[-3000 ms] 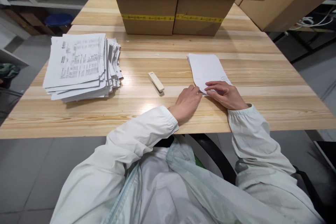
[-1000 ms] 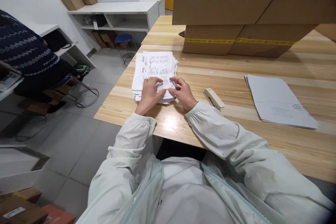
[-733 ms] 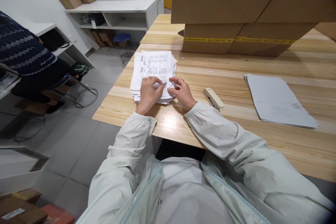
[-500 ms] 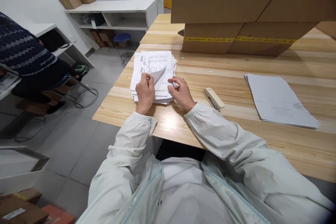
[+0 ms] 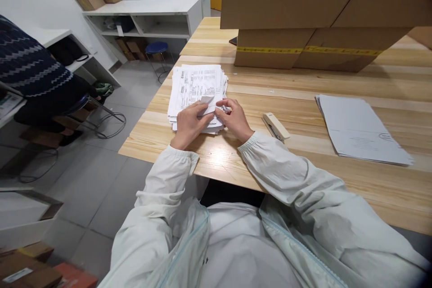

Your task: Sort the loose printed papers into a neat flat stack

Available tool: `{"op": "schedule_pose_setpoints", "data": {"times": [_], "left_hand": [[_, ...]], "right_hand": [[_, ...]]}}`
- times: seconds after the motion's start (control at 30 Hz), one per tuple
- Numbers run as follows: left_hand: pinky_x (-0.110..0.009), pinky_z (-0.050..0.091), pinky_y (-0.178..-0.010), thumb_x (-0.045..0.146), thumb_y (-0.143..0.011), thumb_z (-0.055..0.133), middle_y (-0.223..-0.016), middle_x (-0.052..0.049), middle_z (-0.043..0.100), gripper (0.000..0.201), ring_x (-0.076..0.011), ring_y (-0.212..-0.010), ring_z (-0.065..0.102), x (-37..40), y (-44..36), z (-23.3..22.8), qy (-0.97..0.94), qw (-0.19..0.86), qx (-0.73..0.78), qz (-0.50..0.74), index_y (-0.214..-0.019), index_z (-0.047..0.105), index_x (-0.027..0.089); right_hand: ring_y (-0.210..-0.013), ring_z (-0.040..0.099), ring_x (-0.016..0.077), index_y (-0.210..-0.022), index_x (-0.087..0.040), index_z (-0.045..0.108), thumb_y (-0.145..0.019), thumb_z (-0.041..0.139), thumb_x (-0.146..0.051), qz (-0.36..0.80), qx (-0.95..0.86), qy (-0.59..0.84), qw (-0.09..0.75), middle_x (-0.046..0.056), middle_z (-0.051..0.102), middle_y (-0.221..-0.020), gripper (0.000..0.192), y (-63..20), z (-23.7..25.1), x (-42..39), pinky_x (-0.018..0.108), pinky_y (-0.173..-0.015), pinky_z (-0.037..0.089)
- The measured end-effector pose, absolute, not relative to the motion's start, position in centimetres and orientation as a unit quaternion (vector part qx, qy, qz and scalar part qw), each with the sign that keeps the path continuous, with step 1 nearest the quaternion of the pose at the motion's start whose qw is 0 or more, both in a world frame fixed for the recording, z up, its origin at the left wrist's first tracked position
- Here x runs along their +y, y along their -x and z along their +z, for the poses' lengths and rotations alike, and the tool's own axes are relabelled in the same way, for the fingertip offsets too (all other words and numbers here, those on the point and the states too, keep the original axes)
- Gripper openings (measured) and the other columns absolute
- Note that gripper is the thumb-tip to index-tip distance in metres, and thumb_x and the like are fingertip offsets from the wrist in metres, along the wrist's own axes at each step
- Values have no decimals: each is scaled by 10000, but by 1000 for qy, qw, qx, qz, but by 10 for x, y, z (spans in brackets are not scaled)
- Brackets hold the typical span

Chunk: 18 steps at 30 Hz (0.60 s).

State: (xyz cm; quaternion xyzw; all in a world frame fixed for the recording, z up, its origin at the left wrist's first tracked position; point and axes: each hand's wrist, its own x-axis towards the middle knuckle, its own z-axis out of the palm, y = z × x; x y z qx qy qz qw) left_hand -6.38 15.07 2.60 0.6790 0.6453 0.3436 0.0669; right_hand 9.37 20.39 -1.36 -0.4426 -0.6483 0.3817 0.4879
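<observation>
A thick stack of printed sheets (image 5: 197, 85) lies at the near left corner of the wooden table (image 5: 303, 94). My left hand (image 5: 189, 122) rests on the stack's near edge and pinches the lifted corner of the top sheet (image 5: 206, 100), which curls upward. My right hand (image 5: 234, 118) sits at the stack's near right corner, fingertips touching the same sheets. A cream stapler (image 5: 276, 126) lies just right of my right wrist. A second, thinner pile of blank-side-up papers (image 5: 357, 128) lies farther right.
Stacked cardboard boxes (image 5: 303, 13) with yellow tape fill the back of the table. A person in a dark patterned sweater (image 5: 30, 76) sits at the left by a white desk. White shelving (image 5: 148, 18) and a blue stool (image 5: 158, 48) stand behind.
Three seconds ago both hands were on the right paper pile; they have moved to the left stack. Over the last second my left hand lifted and curled the top sheet's corner.
</observation>
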Motion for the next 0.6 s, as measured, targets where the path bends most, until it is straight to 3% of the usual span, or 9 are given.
{"op": "schedule_pose_setpoints", "data": {"times": [0.1,0.3,0.47,0.53,0.6], "left_hand": [[-331,510,-889,343,-854,705,-1141,-33,771,224,-223,-1017,709,152,65,25,-672,72,646,355,-1055,772,270],[-295,478,-731,254,-914,585,-866,-33,781,215,-188,-781,693,158,67,18,-646,40,650,398,-826,779,224],[-265,489,-698,298,-909,621,-762,-14,750,200,-151,-693,658,155,66,14,-591,15,650,477,-793,749,198],[-263,506,-726,312,-930,603,-766,-18,746,220,-149,-711,665,153,66,14,-590,-16,653,475,-796,735,199],[-281,532,-798,312,-959,562,-830,-41,763,239,-164,-801,701,149,66,14,-604,-68,642,467,-834,734,202]], "right_hand": [[-1180,563,244,-928,-249,671,-800,680,-338,376,-650,446,487,68,635,-1171,156,-94,-14,203,428,-1005,473],[-1205,553,256,-961,-239,669,-808,678,-296,374,-665,445,469,86,621,-1195,164,-95,-14,205,430,-1009,468],[-1269,487,290,-981,-263,672,-850,630,-264,240,-717,438,486,86,599,-1228,138,-96,-3,196,495,-1130,367],[-1198,529,281,-970,-268,671,-882,588,-272,219,-722,419,505,80,617,-1178,121,-94,4,191,479,-1093,401],[-986,606,249,-903,-249,660,-922,564,-371,298,-700,408,504,72,655,-1010,156,-93,13,189,436,-942,492]]}}
